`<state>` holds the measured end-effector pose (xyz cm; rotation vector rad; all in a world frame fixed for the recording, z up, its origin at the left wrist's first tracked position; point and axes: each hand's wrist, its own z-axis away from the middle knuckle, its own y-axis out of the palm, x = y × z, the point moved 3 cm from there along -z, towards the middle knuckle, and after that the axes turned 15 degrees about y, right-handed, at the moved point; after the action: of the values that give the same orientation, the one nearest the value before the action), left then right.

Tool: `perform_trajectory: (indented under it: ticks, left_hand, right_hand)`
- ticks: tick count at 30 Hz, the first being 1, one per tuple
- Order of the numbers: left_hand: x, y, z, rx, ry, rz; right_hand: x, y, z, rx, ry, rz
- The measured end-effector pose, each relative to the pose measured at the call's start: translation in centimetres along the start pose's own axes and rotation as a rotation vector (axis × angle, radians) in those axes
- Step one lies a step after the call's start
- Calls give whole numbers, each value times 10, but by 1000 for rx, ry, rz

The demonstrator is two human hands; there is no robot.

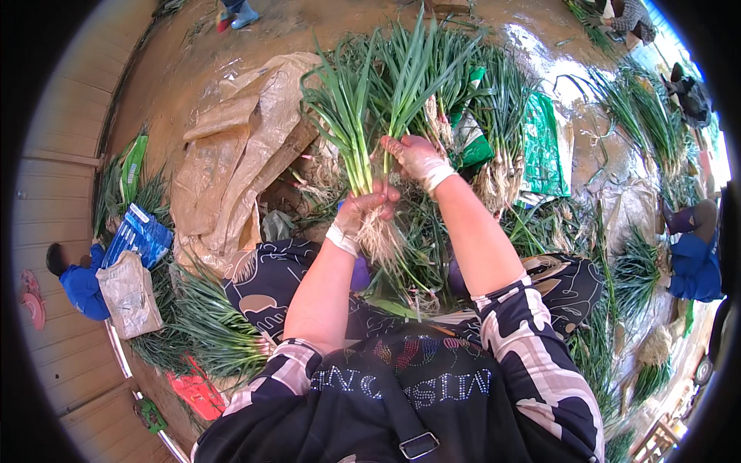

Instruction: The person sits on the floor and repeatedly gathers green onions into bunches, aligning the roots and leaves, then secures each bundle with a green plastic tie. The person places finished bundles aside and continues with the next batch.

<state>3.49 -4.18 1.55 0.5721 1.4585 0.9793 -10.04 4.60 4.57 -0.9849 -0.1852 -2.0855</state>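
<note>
My left hand (362,211), in a thin whitish glove, is closed around a bunch of green garlic plants (358,165) just above their pale roots (379,237). The leaves point away from me. To the right, my right hand (417,156), gloved the same way, has thumb and fingers at the stalk of another leafy plant (399,110); whether it grips that stalk is hard to tell. The lower end of this stalk reaches down to my left hand. Behind and right of my right hand lie more rooted plants (501,139). Loose leaves cover the ground between my knees.
A crumpled tan woven sack (226,156) lies at the left, a green sack (544,144) at the right. More plants (220,330) lie beside my left leg. People in blue sit at far left (84,283) and far right (694,260). The ground (278,35) beyond looks wet and muddy.
</note>
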Motion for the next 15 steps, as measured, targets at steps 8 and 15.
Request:
perform_trajectory:
  ticks: [8, 15]
  left_hand:
    - [3, -1, 1, -82, 26, -264]
    - [-9, 8, 2, -13, 50, 369]
  right_hand:
    - [-89, -14, -66, -283, 3, -215]
    - [-101, 24, 6, 487, -58, 1286]
